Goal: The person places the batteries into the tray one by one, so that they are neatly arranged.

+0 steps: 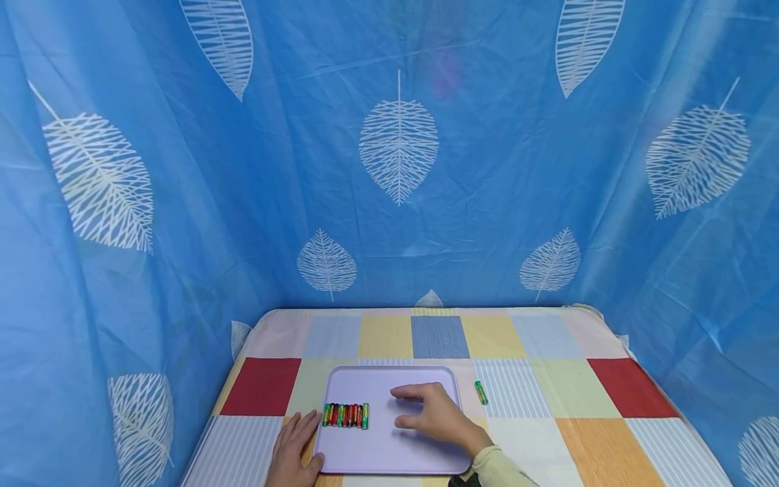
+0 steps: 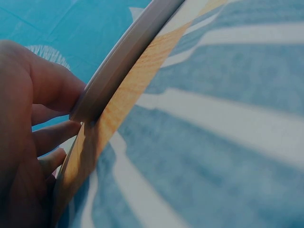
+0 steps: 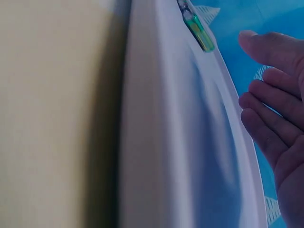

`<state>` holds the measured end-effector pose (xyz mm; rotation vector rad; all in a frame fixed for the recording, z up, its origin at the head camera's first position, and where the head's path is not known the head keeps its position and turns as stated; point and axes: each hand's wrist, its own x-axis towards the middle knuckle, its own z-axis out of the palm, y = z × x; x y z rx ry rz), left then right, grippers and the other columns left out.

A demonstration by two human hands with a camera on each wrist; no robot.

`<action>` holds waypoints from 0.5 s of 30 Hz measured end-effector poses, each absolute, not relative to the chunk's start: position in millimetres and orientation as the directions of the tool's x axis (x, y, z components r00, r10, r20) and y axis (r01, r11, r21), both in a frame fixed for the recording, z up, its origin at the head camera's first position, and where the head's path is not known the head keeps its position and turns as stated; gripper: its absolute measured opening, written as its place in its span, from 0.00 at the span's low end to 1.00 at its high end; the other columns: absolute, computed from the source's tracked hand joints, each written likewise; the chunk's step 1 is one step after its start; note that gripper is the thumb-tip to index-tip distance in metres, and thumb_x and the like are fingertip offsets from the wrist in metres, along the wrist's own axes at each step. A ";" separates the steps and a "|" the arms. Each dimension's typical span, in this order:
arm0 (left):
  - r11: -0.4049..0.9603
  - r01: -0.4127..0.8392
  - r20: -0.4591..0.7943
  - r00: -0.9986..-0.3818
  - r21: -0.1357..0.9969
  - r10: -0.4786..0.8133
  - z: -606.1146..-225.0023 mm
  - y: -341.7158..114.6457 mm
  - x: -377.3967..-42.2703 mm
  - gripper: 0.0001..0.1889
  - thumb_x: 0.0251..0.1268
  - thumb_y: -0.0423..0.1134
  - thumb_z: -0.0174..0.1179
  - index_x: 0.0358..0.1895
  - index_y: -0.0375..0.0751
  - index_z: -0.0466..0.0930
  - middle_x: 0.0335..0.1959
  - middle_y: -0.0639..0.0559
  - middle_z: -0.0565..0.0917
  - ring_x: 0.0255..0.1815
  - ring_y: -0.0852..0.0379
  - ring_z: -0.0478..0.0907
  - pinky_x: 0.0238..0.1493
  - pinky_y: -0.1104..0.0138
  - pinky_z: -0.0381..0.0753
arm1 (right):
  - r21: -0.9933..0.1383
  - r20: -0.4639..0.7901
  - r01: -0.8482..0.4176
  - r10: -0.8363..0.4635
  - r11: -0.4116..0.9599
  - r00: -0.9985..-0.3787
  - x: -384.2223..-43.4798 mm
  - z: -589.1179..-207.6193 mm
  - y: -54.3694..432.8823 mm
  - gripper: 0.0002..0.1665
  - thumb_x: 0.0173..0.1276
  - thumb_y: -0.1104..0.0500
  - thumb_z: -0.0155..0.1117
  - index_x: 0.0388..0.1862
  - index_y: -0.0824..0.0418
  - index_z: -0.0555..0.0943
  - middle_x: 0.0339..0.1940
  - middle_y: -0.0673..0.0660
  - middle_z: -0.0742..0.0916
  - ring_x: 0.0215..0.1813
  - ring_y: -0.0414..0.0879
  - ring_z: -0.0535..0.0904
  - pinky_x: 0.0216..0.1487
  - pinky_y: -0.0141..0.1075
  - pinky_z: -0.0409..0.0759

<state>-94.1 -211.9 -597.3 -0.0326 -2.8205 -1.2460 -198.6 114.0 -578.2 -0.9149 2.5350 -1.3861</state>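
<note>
A pale lilac tray point(image 1: 365, 454) lies on the table, with a tight row of several small red and green batteries point(image 1: 347, 415) on its left half. My left hand point(image 1: 295, 450) rests at the tray's left edge. In the left wrist view, a digit of that hand touches the tray's rim point(image 2: 121, 57). Over the tray's right half hovers my right hand point(image 1: 435, 414), thumb and fingers apart, holding nothing. The right wrist view shows a green battery point(image 3: 202, 35) on the tray, away from the fingers.
A single green battery point(image 1: 481, 392) lies on the patchwork tablecloth point(image 1: 566, 385), just right of the tray. Blue curtains point(image 1: 475, 169) with white leaf prints hang behind the table and along both sides.
</note>
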 end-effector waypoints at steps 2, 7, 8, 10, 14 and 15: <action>0.671 0.034 0.051 -0.999 0.741 -0.006 -597.3 -211.7 -94.6 0.38 0.53 0.31 0.70 0.74 0.33 0.79 0.76 0.32 0.78 0.84 0.22 0.58 0.83 0.25 0.51 | -0.802 0.174 -0.443 -0.553 0.400 -0.815 -199.4 -577.4 121.7 0.31 0.64 0.54 0.84 0.65 0.61 0.89 0.62 0.53 0.93 0.64 0.46 0.89 0.70 0.40 0.87; 0.673 0.013 0.024 -1.000 0.740 -0.007 -596.3 -210.8 -96.0 0.39 0.53 0.31 0.71 0.75 0.34 0.78 0.77 0.32 0.77 0.84 0.22 0.57 0.83 0.25 0.50 | -0.809 0.161 -0.429 -0.550 0.401 -0.819 -201.3 -576.7 140.5 0.32 0.64 0.52 0.84 0.65 0.63 0.89 0.63 0.54 0.92 0.65 0.49 0.89 0.71 0.41 0.87; 0.673 0.011 0.021 -1.000 0.739 -0.007 -596.1 -210.6 -96.0 0.39 0.53 0.31 0.71 0.75 0.34 0.78 0.77 0.32 0.77 0.84 0.22 0.57 0.83 0.25 0.50 | -0.810 0.163 -0.430 -0.550 0.399 -0.819 -201.5 -576.5 144.2 0.32 0.64 0.52 0.84 0.65 0.63 0.88 0.63 0.54 0.92 0.66 0.50 0.89 0.71 0.41 0.87; 0.677 0.007 0.018 -1.000 0.736 -0.009 -595.7 -210.3 -95.9 0.39 0.53 0.31 0.71 0.75 0.34 0.78 0.77 0.32 0.77 0.84 0.22 0.58 0.83 0.25 0.50 | -0.809 0.166 -0.431 -0.549 0.399 -0.819 -201.8 -576.2 151.2 0.33 0.64 0.52 0.84 0.65 0.64 0.88 0.63 0.55 0.92 0.65 0.51 0.90 0.71 0.41 0.87; 0.673 0.006 0.021 -1.000 0.739 -0.013 -595.3 -210.0 -95.3 0.39 0.53 0.32 0.70 0.75 0.33 0.78 0.77 0.32 0.77 0.84 0.22 0.57 0.83 0.25 0.50 | -0.796 0.177 -0.442 -0.541 0.412 -0.822 -202.3 -576.4 164.7 0.32 0.65 0.52 0.84 0.65 0.63 0.88 0.63 0.55 0.93 0.64 0.52 0.90 0.69 0.40 0.88; 0.674 0.010 0.024 -1.000 0.739 -0.012 -595.6 -210.1 -95.2 0.39 0.53 0.32 0.71 0.75 0.33 0.78 0.77 0.32 0.78 0.84 0.22 0.57 0.83 0.25 0.50 | -0.794 0.176 -0.442 -0.540 0.416 -0.823 -202.4 -576.6 168.0 0.32 0.65 0.52 0.84 0.65 0.62 0.88 0.63 0.55 0.93 0.64 0.52 0.90 0.69 0.40 0.88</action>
